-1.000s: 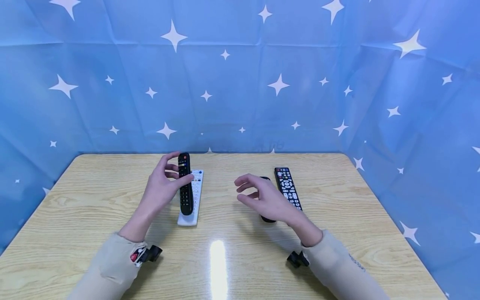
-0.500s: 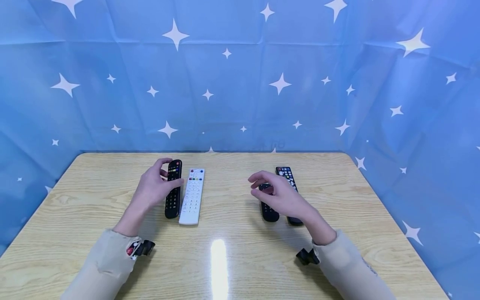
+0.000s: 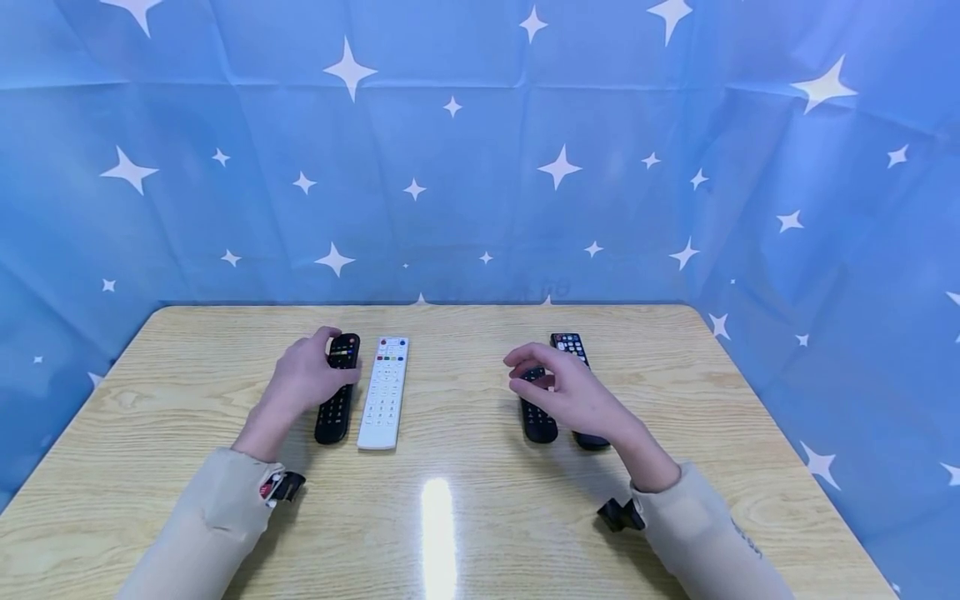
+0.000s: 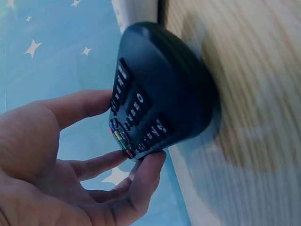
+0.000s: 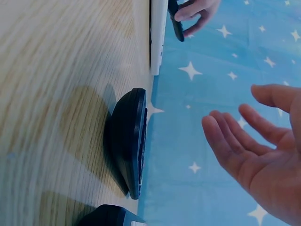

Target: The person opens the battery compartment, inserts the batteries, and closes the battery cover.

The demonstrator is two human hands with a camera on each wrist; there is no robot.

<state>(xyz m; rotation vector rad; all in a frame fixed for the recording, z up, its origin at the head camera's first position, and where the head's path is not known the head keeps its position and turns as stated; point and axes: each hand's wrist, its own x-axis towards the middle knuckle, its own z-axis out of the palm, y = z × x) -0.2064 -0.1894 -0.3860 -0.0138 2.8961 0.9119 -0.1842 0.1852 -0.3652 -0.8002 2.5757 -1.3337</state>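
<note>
My left hand [image 3: 303, 375] grips a black remote control [image 3: 332, 421] by its sides, thumb on one edge and fingers on the other. The left wrist view shows that remote [image 4: 169, 89] at or just above the tabletop; I cannot tell whether it touches. A white remote control [image 3: 384, 404] lies right beside it, to the right. Over two more black remotes hovers my right hand [image 3: 573, 396], fingers relaxed and holding nothing. The shorter remote [image 3: 538, 423] and the longer remote [image 3: 570, 343] lie side by side, partly hidden by that hand.
All the remotes are on a light wooden table [image 3: 465, 400]. Behind and to the right of it hangs a blue curtain [image 3: 480, 167] with white stars. A bright light reflection [image 3: 438, 533] falls on the table's front middle.
My left hand has carried the black remote from above the white one leftward and down beside it. The right hand has shifted slightly right over the two black remotes.
</note>
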